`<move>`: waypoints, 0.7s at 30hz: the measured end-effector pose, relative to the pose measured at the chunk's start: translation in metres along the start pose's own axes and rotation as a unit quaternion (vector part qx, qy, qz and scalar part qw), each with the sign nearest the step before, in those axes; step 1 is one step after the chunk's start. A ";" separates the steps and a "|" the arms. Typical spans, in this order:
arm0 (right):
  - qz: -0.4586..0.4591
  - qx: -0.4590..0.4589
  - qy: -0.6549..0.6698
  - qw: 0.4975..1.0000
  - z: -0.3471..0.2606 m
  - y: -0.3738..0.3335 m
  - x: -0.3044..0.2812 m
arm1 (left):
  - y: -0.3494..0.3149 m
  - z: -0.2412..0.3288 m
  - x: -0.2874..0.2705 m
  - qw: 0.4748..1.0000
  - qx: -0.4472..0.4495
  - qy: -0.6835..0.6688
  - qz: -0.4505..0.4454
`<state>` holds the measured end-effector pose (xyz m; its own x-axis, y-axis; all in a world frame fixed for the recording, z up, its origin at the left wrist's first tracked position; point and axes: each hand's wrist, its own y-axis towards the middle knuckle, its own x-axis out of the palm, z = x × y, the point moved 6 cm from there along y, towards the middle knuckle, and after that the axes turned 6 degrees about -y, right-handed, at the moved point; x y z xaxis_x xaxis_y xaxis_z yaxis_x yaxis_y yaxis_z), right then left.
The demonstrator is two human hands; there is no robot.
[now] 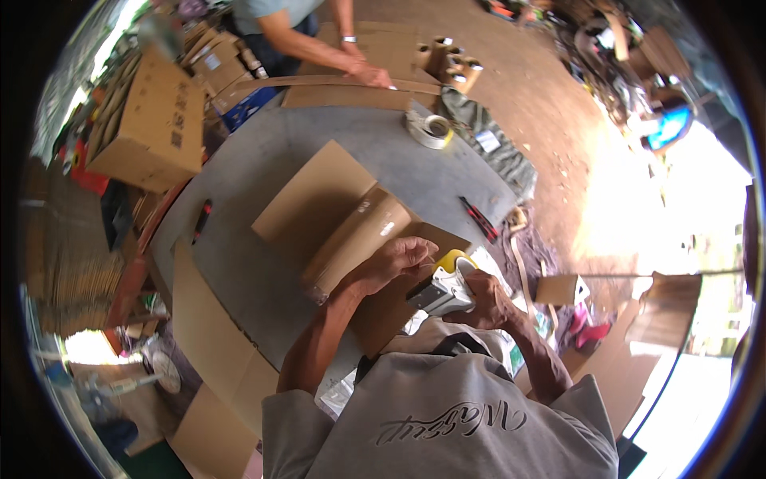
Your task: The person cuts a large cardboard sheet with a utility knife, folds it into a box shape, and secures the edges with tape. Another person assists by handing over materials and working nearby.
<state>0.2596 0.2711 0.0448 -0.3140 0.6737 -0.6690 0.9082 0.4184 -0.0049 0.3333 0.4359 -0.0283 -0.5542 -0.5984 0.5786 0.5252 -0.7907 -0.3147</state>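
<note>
My right hand (pixel 488 300) grips a tape dispenser (pixel 444 292), a pale metal-looking body with a yellow roll, close to my body. Just left of it my left hand (pixel 403 257) is closed in a pinch; whatever its fingertips hold is too fine to make out. Beneath and beyond my left hand, a brown cardboard box (pixel 359 231) lies on the grey table (pixel 239 160). One wide flap spreads open to the far left, and glossy patches show along its middle panel. My forearm and hands hide its near right part.
A red-and-black cutter (pixel 203 221) lies at left, red-handled scissors (pixel 479 219) at right. A roll of tape (pixel 431 131) sits near the far edge. Across the table a co-worker's hand (pixel 372 76) rests on a cardboard strip (pixel 343 96). A large carton (pixel 155 120) stands far left.
</note>
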 end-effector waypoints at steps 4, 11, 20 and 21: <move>0.010 0.066 -0.031 0.997 0.023 -0.041 -0.009 | 0.026 -0.009 0.033 0.997 0.000 -0.066 -0.026; 0.028 0.132 0.045 0.990 0.077 -0.081 -0.028 | 0.067 0.001 0.052 0.951 0.123 0.267 0.093; -0.036 0.260 0.126 0.957 0.177 -0.129 -0.063 | 0.140 -0.016 0.112 0.904 0.081 0.382 0.174; -0.039 0.263 0.142 0.953 0.182 -0.134 -0.070 | 0.149 -0.014 0.120 0.901 0.085 0.387 0.175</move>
<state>0.2102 0.0571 -0.0430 -0.3807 0.8217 -0.4241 0.8686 0.1606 -0.4687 0.3364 0.2445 -0.0166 -0.5847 -0.7711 -0.2520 0.8106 -0.5435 -0.2179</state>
